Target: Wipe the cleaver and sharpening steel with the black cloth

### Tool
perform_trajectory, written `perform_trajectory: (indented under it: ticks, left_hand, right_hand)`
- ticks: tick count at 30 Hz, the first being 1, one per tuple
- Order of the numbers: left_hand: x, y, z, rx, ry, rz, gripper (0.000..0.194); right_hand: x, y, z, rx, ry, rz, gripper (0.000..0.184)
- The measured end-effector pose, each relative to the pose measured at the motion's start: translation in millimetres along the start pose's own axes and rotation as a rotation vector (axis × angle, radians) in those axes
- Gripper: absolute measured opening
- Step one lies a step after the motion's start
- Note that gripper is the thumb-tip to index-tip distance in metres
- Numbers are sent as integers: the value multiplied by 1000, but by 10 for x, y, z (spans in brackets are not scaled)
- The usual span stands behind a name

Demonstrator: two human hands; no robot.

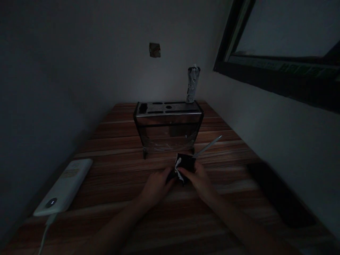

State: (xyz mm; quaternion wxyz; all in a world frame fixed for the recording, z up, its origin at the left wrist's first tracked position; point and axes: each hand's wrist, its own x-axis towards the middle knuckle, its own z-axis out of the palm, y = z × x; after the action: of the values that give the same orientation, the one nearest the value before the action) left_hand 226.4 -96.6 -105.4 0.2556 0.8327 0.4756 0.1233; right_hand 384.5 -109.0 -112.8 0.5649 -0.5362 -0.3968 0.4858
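Note:
In the dim light, my left hand (158, 182) is closed around something dark, perhaps the handle of a narrow tool. My right hand (199, 179) pinches a black, flat, cloth-like piece (188, 163), thumb on its front. A crumpled white strip (180, 170) lies on the black piece between the two hands. From behind the black piece a slim grey metal blade or rod (208, 146) sticks out up and to the right. Whether it joins the dark thing in my left hand is hidden. Both hands are low over the wood-grain table (164, 219).
Beyond my hands stands a slotted metal-topped rack (170, 108) with clear sides, like a knife block. A worn grey upright piece (192, 85) rises from its right end. A white power bank (65, 186) with a cable lies left, a black slab (278, 193) right. Walls enclose the table.

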Motion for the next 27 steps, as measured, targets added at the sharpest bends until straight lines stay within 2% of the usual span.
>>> perform_trajectory:
  ticks: [12,18,27]
  left_hand:
    - [16,-20,11,-5,6,4,27]
    - [10,-27,15,-31,7,6,24]
    - [18,-39,40,-56,34,11,25]
  right_hand:
    - [20,-43,-22,8,-18,29,37]
    - [36,-32,-40,66,-44,51,37]
    - [115,-139,-131,99,73,-17,34]
